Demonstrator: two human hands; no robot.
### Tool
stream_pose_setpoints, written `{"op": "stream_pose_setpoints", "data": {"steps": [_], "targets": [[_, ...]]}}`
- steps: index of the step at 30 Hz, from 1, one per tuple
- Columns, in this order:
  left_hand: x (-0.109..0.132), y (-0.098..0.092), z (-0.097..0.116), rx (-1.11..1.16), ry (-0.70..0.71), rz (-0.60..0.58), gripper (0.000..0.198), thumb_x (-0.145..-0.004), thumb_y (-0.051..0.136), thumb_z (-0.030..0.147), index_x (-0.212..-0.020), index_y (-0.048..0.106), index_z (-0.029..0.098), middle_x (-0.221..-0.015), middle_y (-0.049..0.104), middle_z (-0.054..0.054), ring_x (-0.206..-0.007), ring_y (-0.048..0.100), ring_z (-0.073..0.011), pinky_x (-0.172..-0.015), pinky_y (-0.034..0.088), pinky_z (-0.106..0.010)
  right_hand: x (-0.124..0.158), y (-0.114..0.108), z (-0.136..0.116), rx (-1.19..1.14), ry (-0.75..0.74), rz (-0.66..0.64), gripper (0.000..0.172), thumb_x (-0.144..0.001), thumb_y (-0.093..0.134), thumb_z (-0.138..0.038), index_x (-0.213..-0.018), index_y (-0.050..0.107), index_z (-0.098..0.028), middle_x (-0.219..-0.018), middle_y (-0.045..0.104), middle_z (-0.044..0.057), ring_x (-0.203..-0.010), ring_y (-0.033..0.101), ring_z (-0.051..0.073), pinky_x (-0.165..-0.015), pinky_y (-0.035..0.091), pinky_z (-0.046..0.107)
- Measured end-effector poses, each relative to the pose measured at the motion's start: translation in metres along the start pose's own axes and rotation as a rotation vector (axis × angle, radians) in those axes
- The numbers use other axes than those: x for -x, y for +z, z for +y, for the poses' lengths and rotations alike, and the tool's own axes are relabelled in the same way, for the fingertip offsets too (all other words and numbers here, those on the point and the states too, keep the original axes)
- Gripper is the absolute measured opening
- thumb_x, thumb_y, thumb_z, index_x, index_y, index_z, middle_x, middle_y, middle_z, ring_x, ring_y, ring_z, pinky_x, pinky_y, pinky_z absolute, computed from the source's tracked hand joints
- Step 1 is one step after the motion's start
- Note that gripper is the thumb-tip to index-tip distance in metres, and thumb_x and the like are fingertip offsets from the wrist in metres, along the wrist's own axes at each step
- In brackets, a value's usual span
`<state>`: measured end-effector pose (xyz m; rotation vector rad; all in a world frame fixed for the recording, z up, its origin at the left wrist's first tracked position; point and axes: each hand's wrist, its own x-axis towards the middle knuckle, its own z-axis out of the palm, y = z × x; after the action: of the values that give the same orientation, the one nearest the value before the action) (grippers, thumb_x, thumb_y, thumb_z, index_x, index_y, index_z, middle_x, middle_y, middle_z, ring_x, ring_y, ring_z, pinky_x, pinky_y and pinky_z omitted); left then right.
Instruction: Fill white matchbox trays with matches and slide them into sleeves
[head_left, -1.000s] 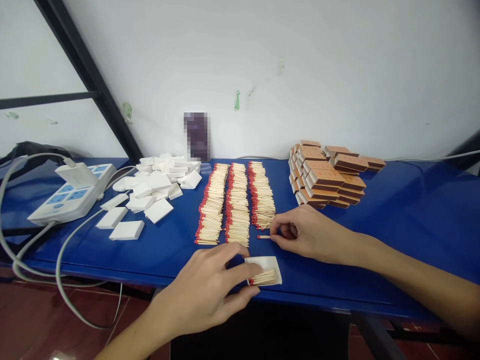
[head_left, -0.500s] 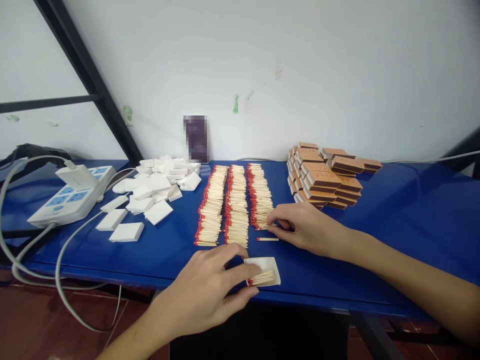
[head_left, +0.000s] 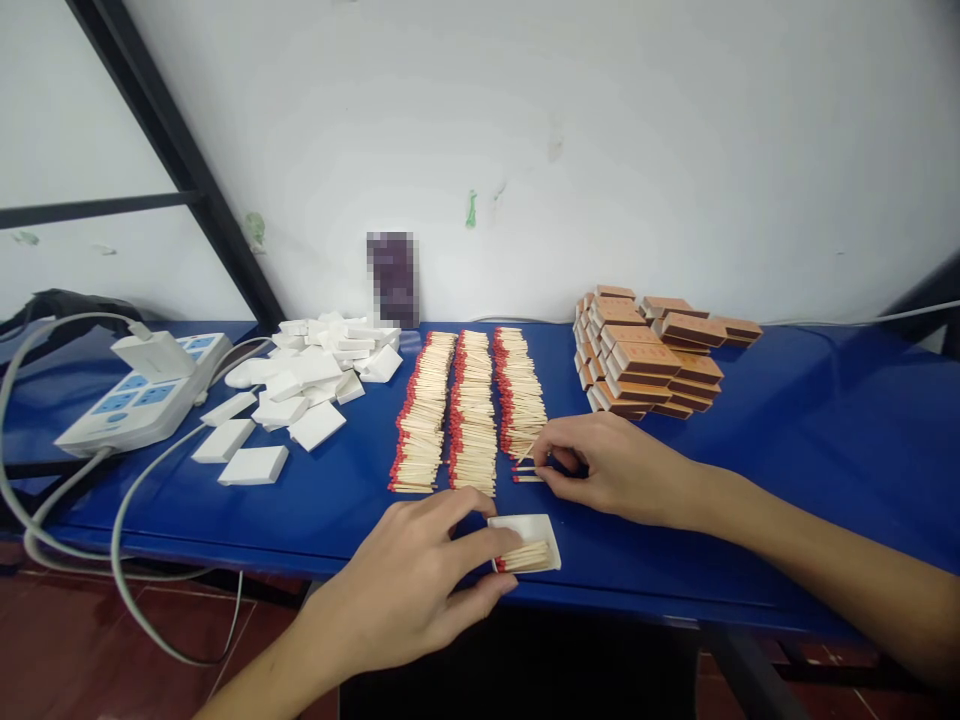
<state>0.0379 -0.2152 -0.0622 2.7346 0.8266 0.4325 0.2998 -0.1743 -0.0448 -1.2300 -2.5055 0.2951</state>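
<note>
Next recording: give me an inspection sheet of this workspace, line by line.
Surface: blue table, long, set against the wall.
Job's things: white tray at the near edge with a few matches in it; three match rows behind it; loose matches at the right row's near end.
Clutter: pile of white trays to the left; stack of brown sleeves to the right; blurred dark object at the wall.
Hands: left hand holds the white tray; right hand has fingertips on the loose matches, grip unclear.
Cables: power strip with grey cables hanging over the edge.
Surroundings: white wall, black frame, reddish floor.
</note>
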Motion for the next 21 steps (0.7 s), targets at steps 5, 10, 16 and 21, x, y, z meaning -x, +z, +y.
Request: {"op": "stream_pose_setpoints", "data": {"steps": [5,10,16,21], "targets": [[-0.001,0.0,-0.001,0.002,-0.004,-0.003,0.024,-0.102,0.052,0.031,-0.125,0.058,0.033,-0.121,0.059,-0.002,-0.105,0.064,-0.0212,-0.079,0.049,-0.032,0.001,0.001,0.003,0.001,-0.011,0.048,0.01,-0.085,0.056,-0.017,-0.084,0.066,-0.019,-0.061,0.052,-0.004,-0.053,0.045,0.011,-0.054,0.032,0.024],[-0.002,0.0,-0.001,0.002,-0.006,-0.009,0.024,-0.102,0.051,0.031,-0.125,0.058,0.033,-0.124,0.058,-0.003,-0.106,0.064,-0.0211,-0.08,0.049,-0.032,0.001,0.005,0.011,0.042,-0.03,0.106,0.012,-0.091,0.056,-0.021,-0.096,0.068,-0.019,-0.07,0.06,-0.001,-0.056,0.048,0.012,-0.057,0.035,0.024],[-0.002,0.0,-0.001,0.003,0.006,0.007,0.024,-0.102,0.051,0.031,-0.124,0.059,0.032,-0.122,0.059,-0.004,-0.104,0.064,-0.0209,-0.079,0.05,-0.031,-0.003,0.007,0.012,0.051,-0.082,0.089,0.017,-0.094,0.052,-0.018,-0.087,0.068,-0.019,-0.071,0.06,0.0,-0.057,0.049,0.012,-0.058,0.036,0.024],[-0.002,0.0,-0.001,0.003,0.006,0.004,0.024,-0.102,0.052,0.031,-0.125,0.059,0.032,-0.122,0.059,-0.004,-0.104,0.064,-0.0209,-0.08,0.05,-0.032,0.0,0.003,0.006,0.022,-0.069,0.095,0.014,-0.089,0.055,-0.015,-0.081,0.066,-0.019,-0.069,0.058,-0.001,-0.057,0.048,0.011,-0.057,0.034,0.024]]}}
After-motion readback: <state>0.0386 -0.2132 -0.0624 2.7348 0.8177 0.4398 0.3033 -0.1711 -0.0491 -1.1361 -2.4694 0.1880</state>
